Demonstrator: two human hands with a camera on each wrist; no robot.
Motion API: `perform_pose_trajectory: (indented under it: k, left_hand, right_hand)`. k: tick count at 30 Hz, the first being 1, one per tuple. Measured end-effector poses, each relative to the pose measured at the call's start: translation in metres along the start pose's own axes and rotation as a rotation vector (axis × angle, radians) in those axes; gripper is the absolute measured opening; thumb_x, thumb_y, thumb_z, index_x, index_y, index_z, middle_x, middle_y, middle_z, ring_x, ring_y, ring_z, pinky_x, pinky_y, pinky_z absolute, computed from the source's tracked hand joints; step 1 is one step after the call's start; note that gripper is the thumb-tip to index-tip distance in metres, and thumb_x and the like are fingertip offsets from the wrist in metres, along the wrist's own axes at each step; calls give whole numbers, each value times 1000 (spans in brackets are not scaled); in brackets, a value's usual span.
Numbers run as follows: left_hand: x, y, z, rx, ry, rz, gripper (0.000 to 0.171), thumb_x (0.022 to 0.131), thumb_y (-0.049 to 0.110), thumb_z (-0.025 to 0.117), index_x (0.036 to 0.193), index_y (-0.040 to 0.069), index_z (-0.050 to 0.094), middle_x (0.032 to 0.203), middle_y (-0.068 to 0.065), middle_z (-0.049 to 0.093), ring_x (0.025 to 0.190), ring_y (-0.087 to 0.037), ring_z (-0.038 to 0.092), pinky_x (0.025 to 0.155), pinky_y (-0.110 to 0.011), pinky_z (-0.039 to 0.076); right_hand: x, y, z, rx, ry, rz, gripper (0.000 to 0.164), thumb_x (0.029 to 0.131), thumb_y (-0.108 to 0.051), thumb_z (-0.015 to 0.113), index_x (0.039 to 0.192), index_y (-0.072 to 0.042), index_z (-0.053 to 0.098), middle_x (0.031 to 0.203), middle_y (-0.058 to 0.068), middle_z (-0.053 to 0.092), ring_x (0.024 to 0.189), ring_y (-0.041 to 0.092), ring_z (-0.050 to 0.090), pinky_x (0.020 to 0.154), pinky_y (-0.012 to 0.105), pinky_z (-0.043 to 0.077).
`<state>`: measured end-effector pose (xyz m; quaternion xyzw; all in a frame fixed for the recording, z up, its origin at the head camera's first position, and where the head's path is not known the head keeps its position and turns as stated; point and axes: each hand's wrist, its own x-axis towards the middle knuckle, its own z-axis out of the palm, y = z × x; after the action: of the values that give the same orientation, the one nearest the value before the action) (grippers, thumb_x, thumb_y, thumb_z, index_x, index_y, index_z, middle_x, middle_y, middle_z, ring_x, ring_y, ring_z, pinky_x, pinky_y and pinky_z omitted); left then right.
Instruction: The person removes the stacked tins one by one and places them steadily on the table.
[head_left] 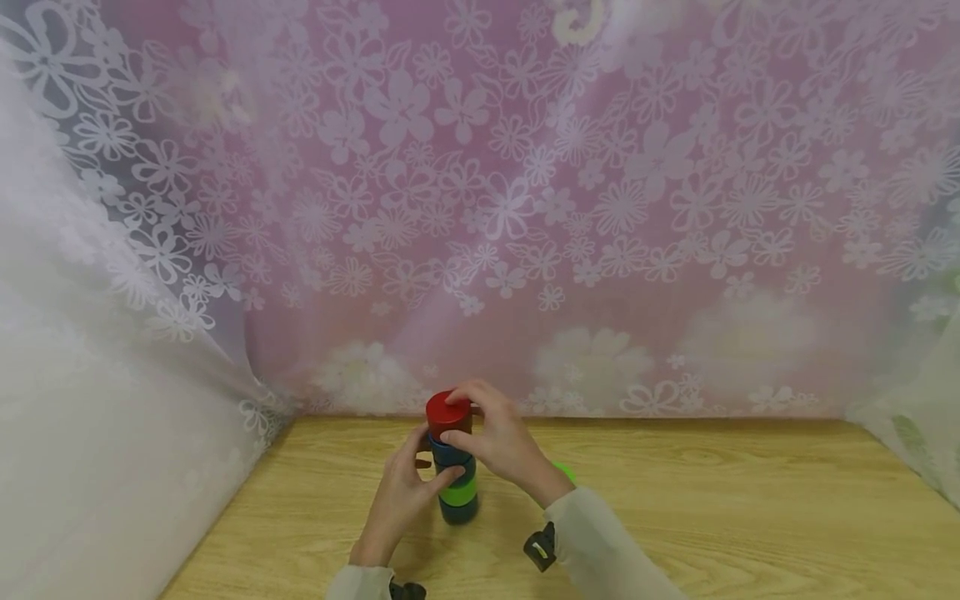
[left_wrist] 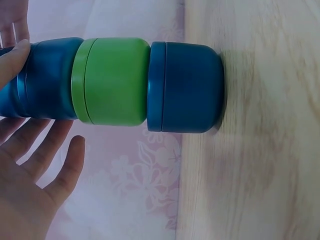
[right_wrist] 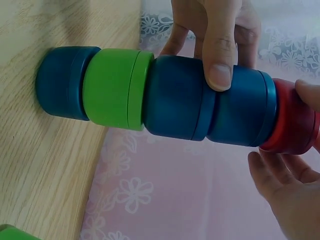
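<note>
Small lidded canisters stand in an upright stack on the table. From the bottom come a dark blue one, a bright green one, two more blue ones, the lower and the upper, and a red one on top. My right hand grips the red canister, thumb on the near side and fingers over and behind it. My left hand holds the stack around the two upper blue canisters; its thumb lies across the seam between them.
A light wood-grain table carries the stack. Another green object sits partly hidden behind my right wrist. Floral curtains hang behind the table and at both sides.
</note>
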<state>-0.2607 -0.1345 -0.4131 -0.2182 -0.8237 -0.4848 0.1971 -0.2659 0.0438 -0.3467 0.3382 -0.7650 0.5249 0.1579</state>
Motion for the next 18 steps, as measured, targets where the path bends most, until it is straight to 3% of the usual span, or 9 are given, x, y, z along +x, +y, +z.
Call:
perform_pose_trajectory:
  k: [11,18]
  left_hand:
    - [-1,0,0,-24,-14,-78,67,86,13,84,143,2,51,119,-9,68,105,-28,64,85,-55,55]
    - [-1,1,0,-22,-20,-85,66,86,15,84,142,2,51,120,-12,68,106,-30,63,85,-57,54]
  right_hand:
    - [-2,0,-7,6,29,-13,35,85,4,79,118,0,65,123,13,61,112,31,61,97,44,53]
    - [-3,0,-16,-11,54,-16,37,84,6,79,118,1,65,123,15,62,111,33,62,95,46,54]
